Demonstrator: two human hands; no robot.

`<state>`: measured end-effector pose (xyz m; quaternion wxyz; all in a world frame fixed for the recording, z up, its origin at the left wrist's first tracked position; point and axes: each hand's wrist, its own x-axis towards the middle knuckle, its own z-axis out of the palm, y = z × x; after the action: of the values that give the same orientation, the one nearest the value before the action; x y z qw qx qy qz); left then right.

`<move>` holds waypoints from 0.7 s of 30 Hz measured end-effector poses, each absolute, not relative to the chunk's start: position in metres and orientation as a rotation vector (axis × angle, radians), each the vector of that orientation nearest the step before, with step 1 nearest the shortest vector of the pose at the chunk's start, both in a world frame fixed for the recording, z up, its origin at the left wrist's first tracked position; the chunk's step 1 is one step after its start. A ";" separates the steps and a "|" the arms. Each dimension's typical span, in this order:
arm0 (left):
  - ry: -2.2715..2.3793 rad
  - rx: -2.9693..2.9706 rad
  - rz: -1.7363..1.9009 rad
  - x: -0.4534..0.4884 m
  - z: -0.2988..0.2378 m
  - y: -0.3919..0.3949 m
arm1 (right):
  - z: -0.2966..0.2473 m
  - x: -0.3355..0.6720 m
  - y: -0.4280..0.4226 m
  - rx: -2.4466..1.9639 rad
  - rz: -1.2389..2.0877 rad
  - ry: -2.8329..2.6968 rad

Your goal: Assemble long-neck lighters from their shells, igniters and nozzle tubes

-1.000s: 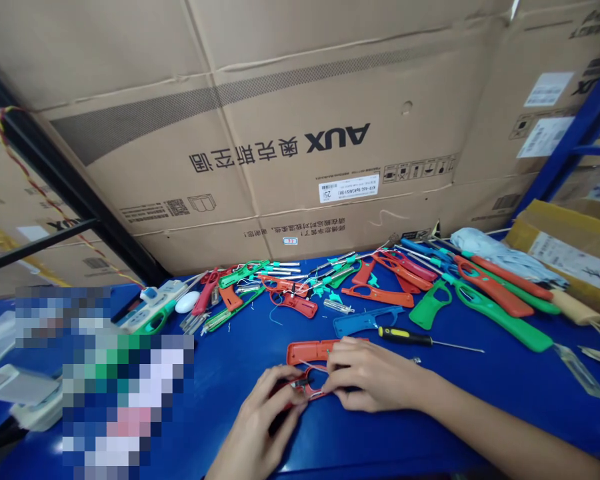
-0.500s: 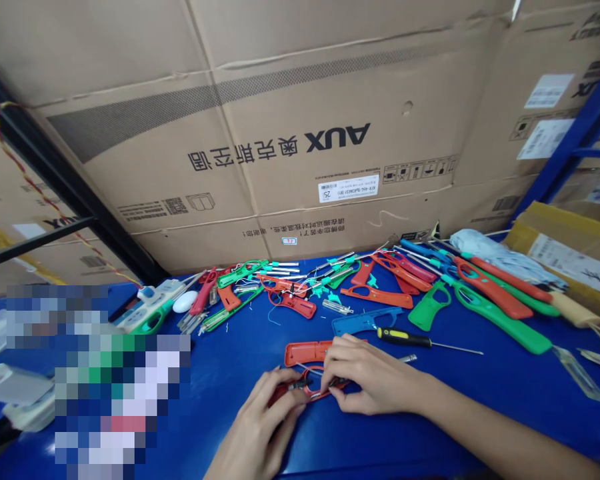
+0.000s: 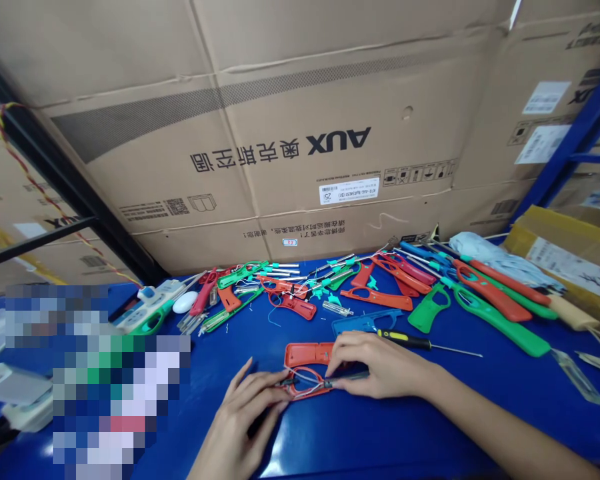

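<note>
Red casing (image 3: 316, 393), 1, wired: lies on blue tabletop (image 3: 190, 427) between 2 hands. From left: left hand (image 3: 250, 407), fingers bent at casing's left end, pinch or mere touch impossible to tell; red shell (image 3: 307, 353), 1, just beyond casing; right hand (image 3: 377, 365), pinching dark rod (image 3: 347, 381) at casing's right end; screwdriver (image 3: 405, 339), 1, yellow-and-black.

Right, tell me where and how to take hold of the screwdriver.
I'd grip the thick yellow-and-black handle from above, across its width: the tool lies flat, and its thin shaft offers far less to hold. Favour the handle's shaft end, since the other end sits close to the blue shell and right hand.
</note>
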<state>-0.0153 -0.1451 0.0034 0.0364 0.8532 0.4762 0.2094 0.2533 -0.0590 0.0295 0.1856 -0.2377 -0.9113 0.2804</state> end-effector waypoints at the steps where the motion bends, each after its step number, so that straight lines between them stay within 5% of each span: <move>1: 1.468 2.613 0.648 -0.020 0.002 -0.145 | 0.030 0.254 -0.059 -0.695 0.799 -2.574; 13: 1.457 2.528 0.862 -0.035 -0.002 -0.142 | 0.023 0.252 -0.058 -0.714 0.706 -2.608; 21: 1.448 2.434 0.821 -0.034 0.000 -0.143 | 0.021 0.246 -0.064 -0.689 0.303 -2.780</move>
<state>-0.0345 -0.1435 -0.0003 0.0962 0.8216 0.4886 0.2773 0.2455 -0.0638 0.0212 0.1304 -0.2372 -0.9570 0.1043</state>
